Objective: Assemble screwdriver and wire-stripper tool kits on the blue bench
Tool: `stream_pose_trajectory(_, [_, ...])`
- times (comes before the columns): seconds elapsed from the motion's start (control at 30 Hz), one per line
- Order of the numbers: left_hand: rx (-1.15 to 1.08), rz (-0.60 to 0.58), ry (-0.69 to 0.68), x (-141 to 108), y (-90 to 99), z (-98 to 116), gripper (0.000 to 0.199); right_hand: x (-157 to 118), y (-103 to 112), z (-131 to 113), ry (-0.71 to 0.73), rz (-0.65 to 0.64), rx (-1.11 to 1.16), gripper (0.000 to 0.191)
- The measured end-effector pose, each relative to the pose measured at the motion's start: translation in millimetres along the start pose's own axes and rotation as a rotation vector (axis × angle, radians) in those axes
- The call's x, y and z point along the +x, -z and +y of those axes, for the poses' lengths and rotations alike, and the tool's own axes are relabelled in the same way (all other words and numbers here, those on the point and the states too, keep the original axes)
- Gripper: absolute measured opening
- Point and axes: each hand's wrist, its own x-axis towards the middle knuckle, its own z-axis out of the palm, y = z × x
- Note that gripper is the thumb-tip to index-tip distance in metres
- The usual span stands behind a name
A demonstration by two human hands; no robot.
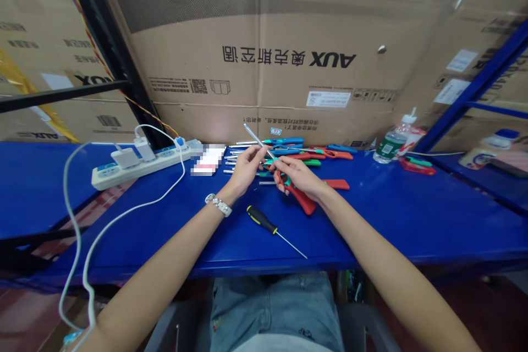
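Note:
A long-nosed lighter (304,201) with a red handle, a green collar and a thin metal tube is held above the blue table. My right hand (300,172) is closed around it near the collar and trigger, the handle sticking out below. With thumb and fingertips, my left hand (246,167) pinches the metal tube, whose tip points up and left. Several similar lighters (340,154) in red, blue and green lie in a pile behind my hands, partly covered by them. Nearer me on the table is a screwdriver (262,219) with a black and yellow handle.
A white power strip (124,175) with chargers and cables lies on the left, beside a blurred-out white item (209,160). Cardboard boxes (185,27) wall off the back. On the right stand a bottle with a green label (389,146) and a blue-capped jar (487,152).

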Motion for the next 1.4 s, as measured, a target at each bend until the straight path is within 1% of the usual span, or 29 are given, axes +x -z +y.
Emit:
stream_pose_trajectory(0.13, [-0.04,-0.02,0.014,-2,2.6,1,0.033,-1,-2,4,0.031,-0.003,-0.061,0.04])
stream_pose_trajectory(0.33, [-0.083,-0.036,0.067,-4,3.8,1,0.032,3,-5,12,0.055,0.027,-0.043,0.042])
stream_pose_trajectory(0.47, [-0.07,-0.062,0.105,-4,5.2,-1,0.036,2,-6,12,0.054,0.02,-0.003,0.043])
stream_pose_trajectory(0.53, [-0.075,-0.067,0.113,-5,5.3,-1,0.037,2,-8,12,0.056,0.042,-0.02,0.043])
stream_pose_trajectory(0.63, [-0.077,-0.053,0.112,-5,4.0,-2,0.038,2,-10,11,0.039,0.075,-0.056,0.045])
stream_pose_trajectory(0.83, [-0.105,-0.088,0.109,-6,0.5,1,0.036,3,-13,9,0.048,0.086,-0.064,0.049])
stream_pose_trajectory(0.93, [-0.127,-0.143,0.149,-8,0.5,1,0.035,2,-11,8,0.016,0.104,-0.066,0.05])
stream_pose_trajectory(1.0, [-0.132,-0.195,0.173,-10,0.6,1,0.034,2,-9,7,-0.003,0.125,-0.056,0.049])
stream_pose_trajectory(1.07, [-0.13,-0.223,0.177,-11,0.2,0,0.032,2,-8,6,-0.018,0.126,-0.024,0.045])
stream_pose_trajectory(1.13, [-0.131,-0.216,0.172,-11,-0.6,0,0.03,1,-7,3,-0.042,0.106,0.035,0.041])
stream_pose_trajectory(1.23, [-0.146,-0.175,0.166,-11,-2.4,0,0.026,1,-7,0,-0.064,0.072,0.116,0.037])
stream_pose_trajectory(1.33, [-0.175,-0.123,0.164,-10,-4.4,-1,0.023,0,-8,-1,-0.051,0.052,0.122,0.035])
stream_pose_trajectory(1.4, [-0.177,-0.119,0.168,-11,-5.2,0,0.023,0,-8,0,-0.046,0.041,0.116,0.033])
